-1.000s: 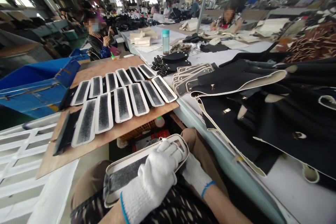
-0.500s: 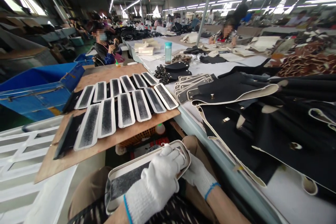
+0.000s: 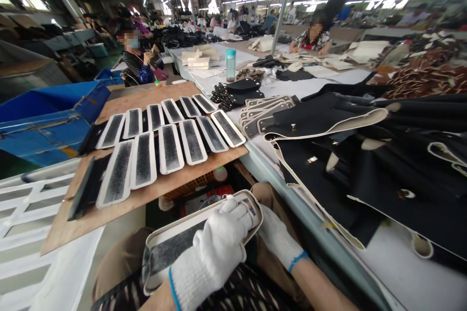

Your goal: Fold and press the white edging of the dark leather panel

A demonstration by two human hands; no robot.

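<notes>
On my lap rests a bag bottom (image 3: 171,251), a long piece with a raised pale rim, a whitish border and a speckled black strip inside. My left hand (image 3: 215,243), in a white knit glove with a blue cuff edge, lies across it. Its fingers are extended flat against the inside near the right end. My right hand (image 3: 279,238), gloved alike, grips that right end from outside the rim; its fingertips are hidden behind the piece. Part of the bag bottom is covered by my left hand.
A wooden board (image 3: 153,189) at left carries two rows of similar black-and-white panels (image 3: 170,148). Black bag pieces (image 3: 386,194) with pale edges cover the right table. A blue bin (image 3: 47,126) stands left, a bottle (image 3: 230,65) farther back. Two people sit beyond.
The view has turned slightly, so the surroundings sit a little left and higher. My left fingers have shifted slightly on the bag bottom; my right hand keeps its place at the end.
</notes>
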